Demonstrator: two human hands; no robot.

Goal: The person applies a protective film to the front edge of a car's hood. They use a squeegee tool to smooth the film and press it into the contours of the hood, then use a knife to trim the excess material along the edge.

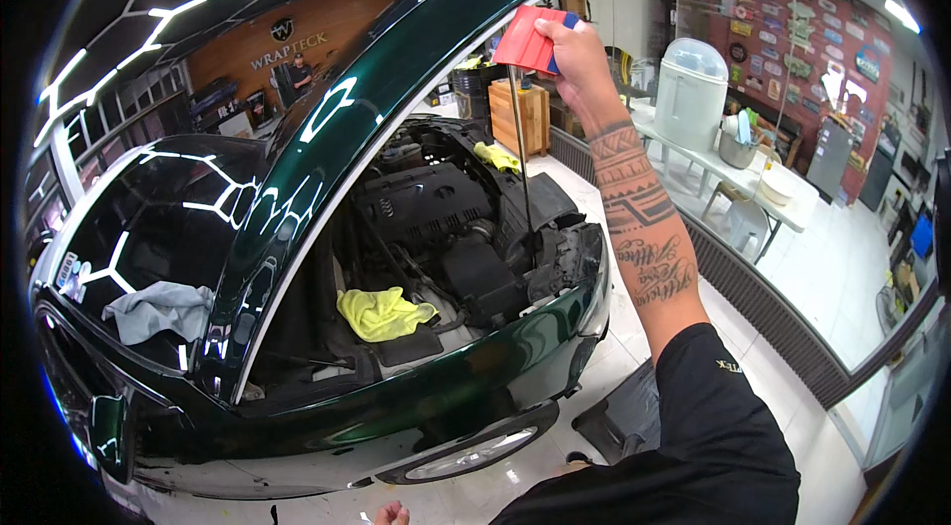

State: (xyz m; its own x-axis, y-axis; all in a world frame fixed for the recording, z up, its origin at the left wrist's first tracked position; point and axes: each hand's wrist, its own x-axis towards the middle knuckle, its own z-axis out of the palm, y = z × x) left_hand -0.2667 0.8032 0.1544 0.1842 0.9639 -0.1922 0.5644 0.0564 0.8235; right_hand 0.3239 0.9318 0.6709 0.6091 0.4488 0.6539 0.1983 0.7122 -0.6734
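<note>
My raised right hand (583, 61) grips a red squeegee card with a blue edge (524, 40), thumb on its face. The card is at the front edge of the propped-up, glossy dark green car hood (364, 87); whether it touches the hood I cannot tell. Only the fingertips of my left hand (391, 513) show at the bottom edge, low beside the car's front wheel (472, 454); what they hold is hidden. A yellow microfiber cloth (385, 313) lies at the near side of the engine bay, another (497, 157) at its far side. A gray cloth (160, 311) rests on the windshield.
A thin hood prop rod (520, 153) stands in front of the engine cover (423, 202). Beyond are a wooden cabinet (507, 116) and a white table (799, 209) bearing a lidded container (692, 94) and a metal pot (738, 148). A person (300, 72) is in the far background.
</note>
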